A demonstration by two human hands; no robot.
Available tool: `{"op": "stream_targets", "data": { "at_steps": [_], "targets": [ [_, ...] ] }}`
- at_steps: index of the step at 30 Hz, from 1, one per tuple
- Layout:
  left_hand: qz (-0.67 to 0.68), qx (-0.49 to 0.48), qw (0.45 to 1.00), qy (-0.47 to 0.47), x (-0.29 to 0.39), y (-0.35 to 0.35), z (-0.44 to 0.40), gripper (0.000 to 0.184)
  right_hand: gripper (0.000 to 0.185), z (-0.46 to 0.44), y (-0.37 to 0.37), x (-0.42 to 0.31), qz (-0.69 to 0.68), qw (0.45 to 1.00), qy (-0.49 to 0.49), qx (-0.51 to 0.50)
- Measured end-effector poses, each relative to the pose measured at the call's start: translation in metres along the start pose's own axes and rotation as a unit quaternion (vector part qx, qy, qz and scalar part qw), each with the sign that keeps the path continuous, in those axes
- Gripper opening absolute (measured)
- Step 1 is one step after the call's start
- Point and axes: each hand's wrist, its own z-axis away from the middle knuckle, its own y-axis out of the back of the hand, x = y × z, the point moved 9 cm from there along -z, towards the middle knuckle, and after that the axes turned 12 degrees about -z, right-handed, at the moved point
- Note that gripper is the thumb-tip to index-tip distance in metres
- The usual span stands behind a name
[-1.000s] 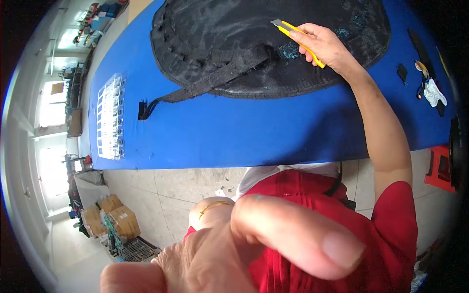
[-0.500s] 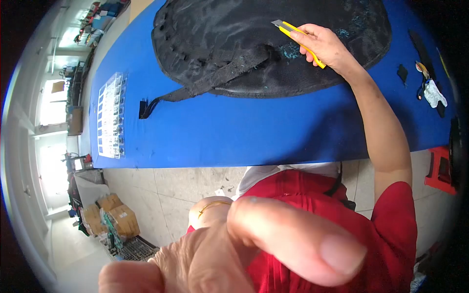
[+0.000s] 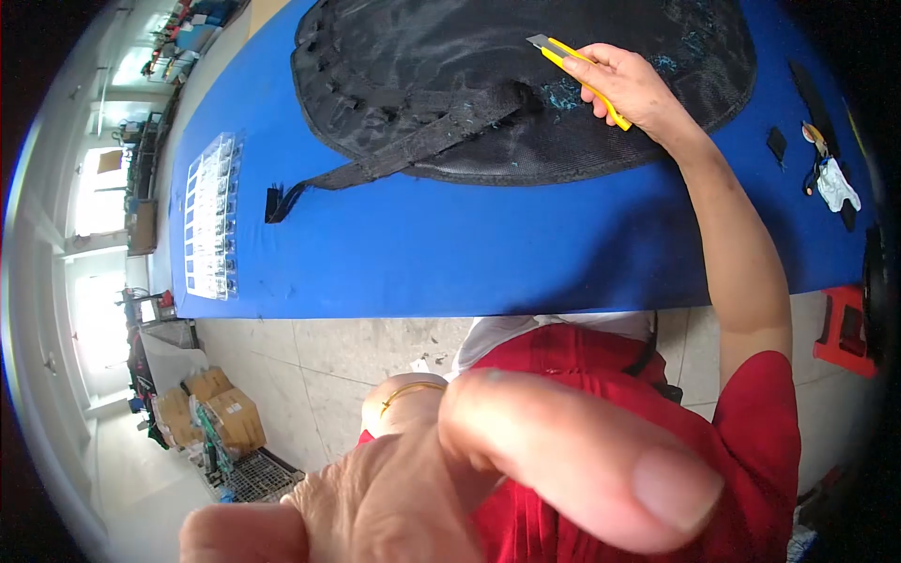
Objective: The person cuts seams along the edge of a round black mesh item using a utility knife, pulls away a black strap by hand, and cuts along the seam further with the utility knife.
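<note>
My right hand [image 3: 627, 89] is closed around a yellow utility knife [image 3: 615, 114]. Its blade points up and left, above a large black mesh piece [image 3: 432, 56] with a dark bound edge and bits of teal thread on it. A black strap [image 3: 404, 150] runs across the mesh piece, and its frayed end hangs over onto the blue table. Very near the camera, my left hand [image 3: 404, 497] fills the bottom of the view, thumb stretched to the right and apart from another finger. Nothing shows in it; its other fingertips are cut off by the frame.
The blue table [image 3: 394, 263] carries a clear plastic tray [image 3: 211, 220] at the left. Scissors [image 3: 815, 141], a white scrap [image 3: 833, 185] and black pieces lie at the right. A red stool [image 3: 840, 328] stands beside the table; cardboard boxes [image 3: 230, 418] are on the floor at left.
Very little differs. My left thumb has shifted slightly to the right, and the knife in my right hand sits a touch further right in view.
</note>
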Motion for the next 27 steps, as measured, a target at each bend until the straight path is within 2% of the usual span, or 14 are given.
{"op": "stream_targets", "data": {
  "at_steps": [14, 15, 16, 18, 19, 20, 21, 22, 23, 24, 26, 27],
  "targets": [
    [-0.038, -0.010, 0.999, -0.007, 0.024, -0.013, -0.018, 0.022, 0.044, 0.002, -0.001, -0.002, -0.007, 1.000, -0.002, 0.003],
    [0.181, -0.047, 0.981, -0.056, 0.034, -0.013, -0.031, 0.020, 0.042, 0.001, -0.001, -0.001, -0.010, 1.000, -0.012, -0.001],
    [0.360, 0.096, 0.924, -0.088, 0.039, -0.001, -0.024, 0.016, 0.042, 0.003, -0.004, -0.002, -0.008, 1.000, -0.012, -0.007],
    [0.429, 0.058, 0.884, -0.178, 0.071, 0.001, -0.018, 0.012, 0.040, 0.004, -0.001, -0.004, 0.016, 0.999, -0.027, 0.022],
    [0.317, 0.044, 0.910, -0.264, 0.101, 0.002, -0.015, 0.012, 0.039, 0.004, -0.001, -0.004, 0.009, 0.999, -0.028, 0.021],
    [0.315, 0.048, 0.910, -0.264, 0.099, -0.001, -0.012, 0.012, 0.039, 0.003, -0.002, -0.004, 0.013, 0.999, -0.026, 0.019],
    [0.482, -0.157, 0.824, -0.253, 0.076, 0.009, -0.033, 0.024, 0.039, 0.003, -0.004, 0.000, -0.008, 0.999, -0.036, 0.011],
    [0.607, -0.350, 0.675, -0.230, 0.070, 0.014, -0.031, 0.037, 0.038, 0.001, -0.001, 0.001, -0.024, 0.999, -0.043, 0.007],
    [0.616, 0.004, 0.759, -0.209, 0.047, 0.027, -0.020, 0.035, 0.037, 0.001, 0.000, 0.002, -0.033, 0.999, -0.033, 0.018],
    [0.619, 0.004, 0.755, -0.218, 0.047, 0.030, -0.016, 0.035, 0.042, 0.002, 0.001, -0.001, -0.020, 0.999, -0.022, 0.012],
    [0.549, -0.089, 0.807, -0.197, 0.047, 0.015, -0.007, 0.033, 0.042, 0.000, 0.002, -0.001, -0.021, 0.999, -0.027, 0.010],
    [0.533, -0.123, 0.814, -0.197, 0.044, 0.017, -0.007, 0.033, 0.043, 0.000, 0.000, 0.002, -0.022, 0.999, -0.034, 0.003]
  ]
}}
